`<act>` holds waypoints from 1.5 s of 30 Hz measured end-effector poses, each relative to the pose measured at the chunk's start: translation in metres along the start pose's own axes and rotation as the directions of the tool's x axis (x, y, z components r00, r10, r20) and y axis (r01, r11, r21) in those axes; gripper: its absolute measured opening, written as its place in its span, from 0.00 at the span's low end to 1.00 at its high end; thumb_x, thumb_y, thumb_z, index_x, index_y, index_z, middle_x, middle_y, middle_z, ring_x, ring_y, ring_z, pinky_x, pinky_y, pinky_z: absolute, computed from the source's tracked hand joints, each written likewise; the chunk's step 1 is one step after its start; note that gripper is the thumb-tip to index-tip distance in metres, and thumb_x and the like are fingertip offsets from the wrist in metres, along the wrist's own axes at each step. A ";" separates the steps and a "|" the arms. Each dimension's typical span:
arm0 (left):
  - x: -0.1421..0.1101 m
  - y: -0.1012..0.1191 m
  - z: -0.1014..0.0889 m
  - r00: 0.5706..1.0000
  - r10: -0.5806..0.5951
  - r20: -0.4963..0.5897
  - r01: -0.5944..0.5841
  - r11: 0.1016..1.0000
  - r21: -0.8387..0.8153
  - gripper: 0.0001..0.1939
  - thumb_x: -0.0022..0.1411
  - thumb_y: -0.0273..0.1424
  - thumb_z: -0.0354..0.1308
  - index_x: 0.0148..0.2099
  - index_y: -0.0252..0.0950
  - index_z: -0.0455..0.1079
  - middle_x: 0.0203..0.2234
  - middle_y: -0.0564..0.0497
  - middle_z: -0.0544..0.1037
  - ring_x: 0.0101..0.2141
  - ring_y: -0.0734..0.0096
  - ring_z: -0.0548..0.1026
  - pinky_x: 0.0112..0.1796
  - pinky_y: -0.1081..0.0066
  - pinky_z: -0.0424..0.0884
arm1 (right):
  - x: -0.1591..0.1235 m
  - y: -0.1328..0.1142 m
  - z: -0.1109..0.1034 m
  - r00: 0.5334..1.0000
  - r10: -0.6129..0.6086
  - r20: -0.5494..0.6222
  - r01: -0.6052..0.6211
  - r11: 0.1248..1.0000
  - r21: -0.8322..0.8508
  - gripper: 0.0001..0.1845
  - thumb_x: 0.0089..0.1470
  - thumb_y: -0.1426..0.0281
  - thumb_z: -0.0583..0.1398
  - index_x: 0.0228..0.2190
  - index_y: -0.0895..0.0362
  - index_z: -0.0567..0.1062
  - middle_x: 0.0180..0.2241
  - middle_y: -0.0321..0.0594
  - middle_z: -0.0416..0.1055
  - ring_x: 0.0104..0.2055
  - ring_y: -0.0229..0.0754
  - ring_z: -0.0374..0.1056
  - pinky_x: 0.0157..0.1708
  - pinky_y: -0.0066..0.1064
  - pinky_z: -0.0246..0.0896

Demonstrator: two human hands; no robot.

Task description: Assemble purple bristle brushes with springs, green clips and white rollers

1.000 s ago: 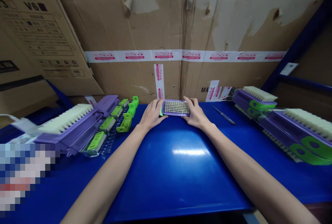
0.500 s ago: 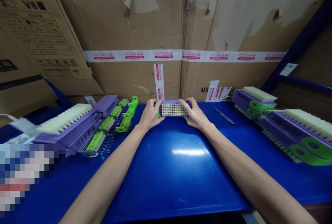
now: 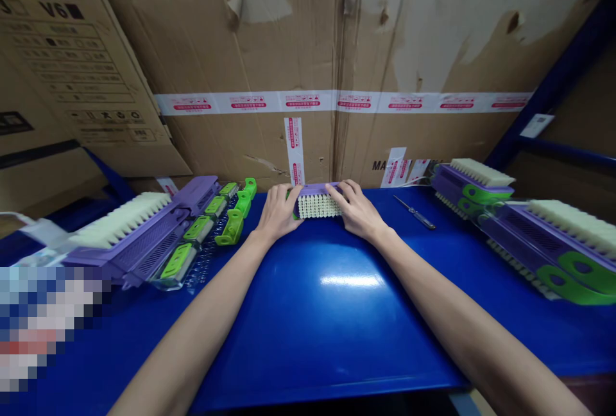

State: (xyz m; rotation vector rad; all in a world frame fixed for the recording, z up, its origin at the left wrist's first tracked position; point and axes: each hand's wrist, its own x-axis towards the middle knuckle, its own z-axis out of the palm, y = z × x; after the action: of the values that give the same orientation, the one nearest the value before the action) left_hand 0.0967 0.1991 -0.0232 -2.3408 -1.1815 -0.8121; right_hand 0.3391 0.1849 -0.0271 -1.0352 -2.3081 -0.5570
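A purple brush (image 3: 319, 206) with cream bristle tufts is held between both hands at the back of the blue table. Its bristles face me, and a bit of green shows at its left end. My left hand (image 3: 279, 212) is closed around that left end, thumb along the near side. My right hand (image 3: 359, 209) grips the other end, its fingers lying over the purple top edge and covering the right end. The undersides of both hands are close to the tabletop.
Purple housings (image 3: 144, 242), green-topped metal blocks (image 3: 197, 228), springs (image 3: 206, 260) and green clips (image 3: 235, 226) lie on the left. To the right are a screwdriver (image 3: 414, 212) and stacked finished-looking brushes (image 3: 543, 242). Cardboard (image 3: 250, 50) stands behind the blue table (image 3: 312, 326).
The brush has tilted slightly, so its bristles show longer now. The right hand's fingers have shifted a little left over its top. The left hand stays nearly in place.
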 end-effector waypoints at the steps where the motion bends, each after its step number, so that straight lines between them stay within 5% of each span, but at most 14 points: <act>1: 0.000 0.000 0.000 1.000 -0.004 -0.003 0.004 1.000 -0.007 0.32 0.54 0.35 0.59 0.59 0.32 0.58 0.48 0.37 0.65 0.47 0.51 0.64 0.48 0.56 0.63 | 0.000 0.000 0.000 1.000 -0.011 -0.006 0.011 1.000 -0.001 0.46 0.49 0.85 0.48 0.66 0.51 0.40 0.56 0.51 0.55 0.60 0.57 0.47 0.56 0.56 0.58; 6: 0.001 -0.003 0.004 0.998 0.030 -0.049 -0.032 0.999 -0.042 0.29 0.53 0.35 0.60 0.56 0.32 0.61 0.48 0.37 0.66 0.48 0.51 0.65 0.48 0.55 0.65 | 0.000 0.001 -0.001 0.998 -0.055 -0.022 0.055 0.998 -0.004 0.47 0.48 0.85 0.50 0.66 0.51 0.41 0.55 0.52 0.55 0.60 0.59 0.46 0.55 0.60 0.58; 12: 0.002 -0.004 0.009 0.957 0.252 -0.145 -0.267 0.959 -0.095 0.32 0.54 0.29 0.60 0.60 0.31 0.56 0.48 0.36 0.68 0.50 0.50 0.67 0.50 0.52 0.67 | -0.003 0.007 0.000 0.987 -0.121 -0.102 0.122 0.993 -0.001 0.49 0.46 0.86 0.50 0.66 0.52 0.41 0.54 0.53 0.55 0.60 0.59 0.46 0.53 0.58 0.60; 15: 0.003 -0.003 0.008 0.951 0.277 -0.138 -0.294 0.949 -0.117 0.35 0.54 0.27 0.59 0.63 0.30 0.52 0.50 0.35 0.68 0.52 0.49 0.67 0.51 0.52 0.67 | -0.004 0.007 -0.001 0.985 -0.121 -0.120 0.123 0.992 0.013 0.50 0.45 0.86 0.50 0.66 0.52 0.39 0.54 0.52 0.55 0.59 0.58 0.47 0.54 0.57 0.61; 23: 0.003 -0.007 0.013 0.975 0.109 -0.196 -0.137 0.982 -0.134 0.35 0.53 0.31 0.62 0.60 0.28 0.54 0.52 0.33 0.68 0.54 0.48 0.67 0.54 0.50 0.65 | -0.001 0.003 -0.005 0.977 -0.123 -0.172 0.132 0.990 0.041 0.51 0.44 0.86 0.50 0.66 0.51 0.40 0.54 0.52 0.56 0.60 0.58 0.47 0.54 0.57 0.60; 31: 0.001 -0.006 0.011 0.981 0.157 -0.115 -0.177 0.966 -0.188 0.32 0.55 0.28 0.59 0.61 0.30 0.54 0.53 0.34 0.68 0.55 0.52 0.67 0.54 0.54 0.66 | -0.004 0.002 0.001 0.980 -0.127 -0.150 0.138 0.988 0.067 0.46 0.44 0.85 0.51 0.64 0.52 0.48 0.54 0.52 0.57 0.60 0.58 0.48 0.55 0.58 0.59; 37: 0.001 -0.006 0.013 0.992 0.090 -0.092 -0.107 0.974 -0.199 0.39 0.52 0.28 0.62 0.63 0.29 0.50 0.55 0.33 0.66 0.56 0.49 0.66 0.55 0.52 0.65 | -0.003 0.000 0.002 0.983 -0.082 -0.164 0.102 0.988 0.116 0.49 0.43 0.84 0.53 0.65 0.54 0.46 0.54 0.52 0.57 0.60 0.57 0.50 0.56 0.56 0.58; 45: 0.001 -0.006 0.015 0.980 -0.117 -0.159 0.079 0.970 -0.229 0.36 0.58 0.41 0.59 0.63 0.32 0.51 0.52 0.36 0.69 0.53 0.52 0.68 0.53 0.53 0.66 | -0.002 -0.006 0.007 0.940 0.288 -0.183 -0.176 0.869 0.463 0.48 0.43 0.76 0.61 0.64 0.55 0.49 0.56 0.53 0.60 0.59 0.54 0.58 0.58 0.51 0.56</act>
State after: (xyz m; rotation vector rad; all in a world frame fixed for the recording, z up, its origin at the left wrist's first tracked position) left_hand 0.0975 0.2116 -0.0333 -2.3410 -1.1937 -1.2113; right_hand 0.3336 0.1841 -0.0345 -0.9404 -1.9241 -0.0472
